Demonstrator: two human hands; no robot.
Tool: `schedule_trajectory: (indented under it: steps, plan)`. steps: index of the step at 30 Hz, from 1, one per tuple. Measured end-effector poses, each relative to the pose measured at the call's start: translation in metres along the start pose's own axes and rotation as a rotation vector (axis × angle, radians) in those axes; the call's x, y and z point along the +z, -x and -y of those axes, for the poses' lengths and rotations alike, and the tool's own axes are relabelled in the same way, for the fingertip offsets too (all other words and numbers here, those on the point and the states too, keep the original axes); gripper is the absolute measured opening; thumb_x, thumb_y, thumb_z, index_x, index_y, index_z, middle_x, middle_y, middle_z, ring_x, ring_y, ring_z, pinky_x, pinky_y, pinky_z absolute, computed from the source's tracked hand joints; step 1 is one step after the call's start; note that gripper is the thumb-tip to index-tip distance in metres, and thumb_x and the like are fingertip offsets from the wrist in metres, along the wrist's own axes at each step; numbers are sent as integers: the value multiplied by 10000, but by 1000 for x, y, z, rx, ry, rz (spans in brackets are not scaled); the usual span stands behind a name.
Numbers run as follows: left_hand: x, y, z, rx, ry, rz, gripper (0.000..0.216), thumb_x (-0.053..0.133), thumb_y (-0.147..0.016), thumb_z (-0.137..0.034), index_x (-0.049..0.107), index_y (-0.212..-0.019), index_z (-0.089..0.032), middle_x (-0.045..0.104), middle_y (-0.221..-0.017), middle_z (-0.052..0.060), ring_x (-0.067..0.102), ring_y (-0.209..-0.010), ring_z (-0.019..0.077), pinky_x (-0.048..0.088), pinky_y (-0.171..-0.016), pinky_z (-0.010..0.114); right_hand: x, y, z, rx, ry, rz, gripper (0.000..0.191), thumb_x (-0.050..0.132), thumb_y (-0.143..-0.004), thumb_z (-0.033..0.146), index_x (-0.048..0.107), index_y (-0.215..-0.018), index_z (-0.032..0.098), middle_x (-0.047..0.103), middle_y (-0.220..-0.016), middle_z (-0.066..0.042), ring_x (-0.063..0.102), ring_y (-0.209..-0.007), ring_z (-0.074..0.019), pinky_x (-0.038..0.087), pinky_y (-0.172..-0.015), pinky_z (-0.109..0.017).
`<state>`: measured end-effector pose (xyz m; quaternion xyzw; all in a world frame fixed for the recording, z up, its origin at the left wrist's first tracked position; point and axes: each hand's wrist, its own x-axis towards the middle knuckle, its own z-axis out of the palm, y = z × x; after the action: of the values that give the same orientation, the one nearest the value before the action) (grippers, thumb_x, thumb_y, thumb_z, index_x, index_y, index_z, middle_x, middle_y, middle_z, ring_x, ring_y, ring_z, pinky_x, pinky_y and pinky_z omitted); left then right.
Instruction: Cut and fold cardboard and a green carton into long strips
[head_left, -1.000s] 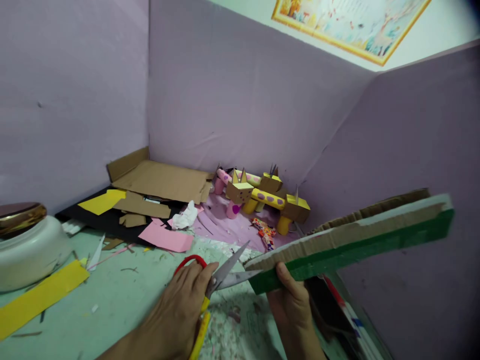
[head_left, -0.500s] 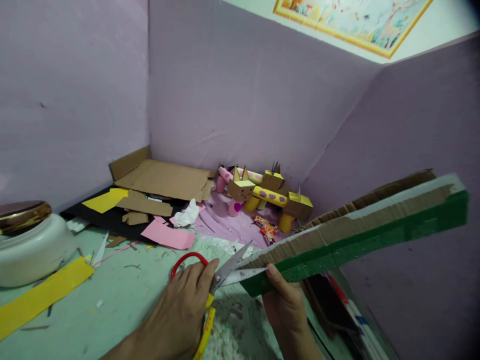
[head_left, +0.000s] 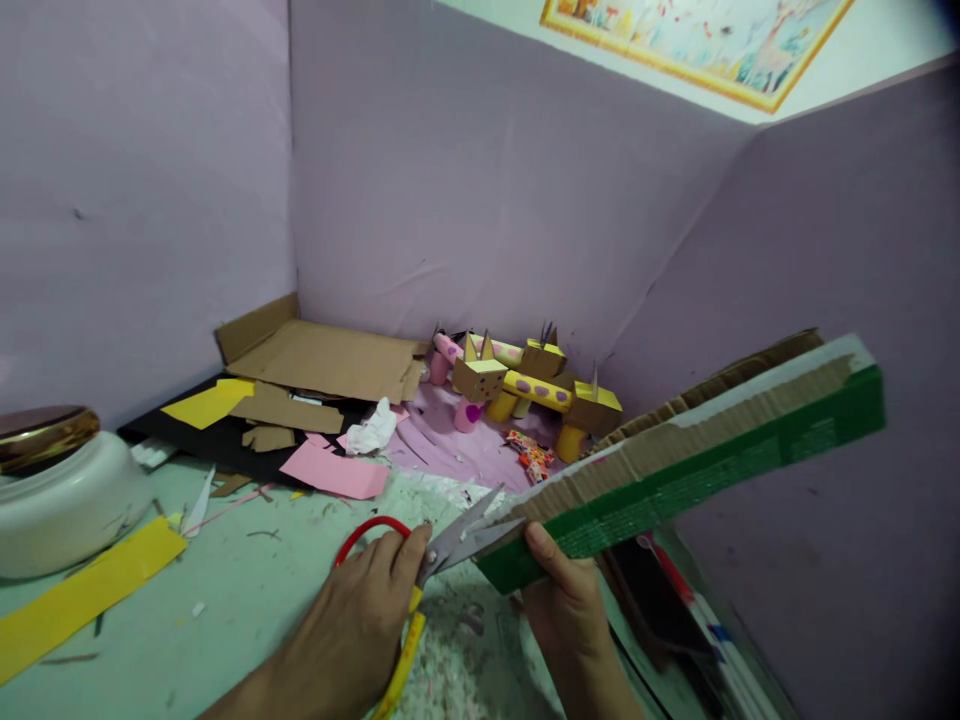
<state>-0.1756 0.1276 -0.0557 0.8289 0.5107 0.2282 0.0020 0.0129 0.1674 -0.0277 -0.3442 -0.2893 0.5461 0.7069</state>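
My left hand is closed around the scissors, which have one red handle loop and one yellow loop. Their grey blades lie partly parted at the near end of a long cardboard strip. Green tape covers the strip's lower side, and its upper edge is brown and white. My right hand grips the strip close to that end, thumb on top, just beside the blade tips. The strip slants up and away to the right. Whether the blades bite into the cardboard I cannot tell.
Cardboard animal figures stand on a purple cloth at the back. Flat cardboard, pink paper and scraps lie left of them. A white jar and yellow strip are at left; markers lie at right.
The scissor blades have drawn closer together at the strip's near end. The strip's far end has shifted left, with my right hand still holding it.
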Motion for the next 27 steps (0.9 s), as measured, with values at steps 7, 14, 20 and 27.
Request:
schedule_trajectory:
  steps: [7, 14, 20, 27]
  plan:
    - [-3, 3, 1, -15, -16, 98, 578, 292, -774, 11, 202, -1316, -167, 566, -1086, 130, 585, -930, 246, 517, -740, 406, 1, 0, -3, -6, 7, 35, 586, 773, -585, 231, 598, -1144, 251, 709, -983, -23, 643, -915, -251, 451, -891, -436]
    - [-5, 4, 2, -17, 6, 138, 595, 309, -732, 26, 246, -1292, -165, 582, -1085, 132, 607, -900, 240, 530, -724, 405, -3, 0, -5, 5, -13, 42, 574, 770, -604, 201, 592, -1147, 256, 705, -984, -16, 647, -891, -234, 459, -895, -435]
    - [-2, 1, 4, 20, -24, 71, 564, 303, -741, 25, 283, -1287, -116, 612, -1028, 155, 617, -851, 255, 535, -681, 417, 0, 0, -5, 36, -34, 49, 591, 773, -594, 210, 592, -1156, 227, 711, -956, -41, 652, -880, -259, 482, -858, -451]
    - [-6, -4, -1, -17, -52, 115, 547, 304, -762, 20, 288, -1288, -130, 592, -1049, 138, 598, -882, 248, 517, -698, 389, 9, 4, -8, 15, -36, 82, 615, 772, -584, 212, 583, -1169, 241, 711, -970, -31, 654, -874, -244, 462, -888, -434]
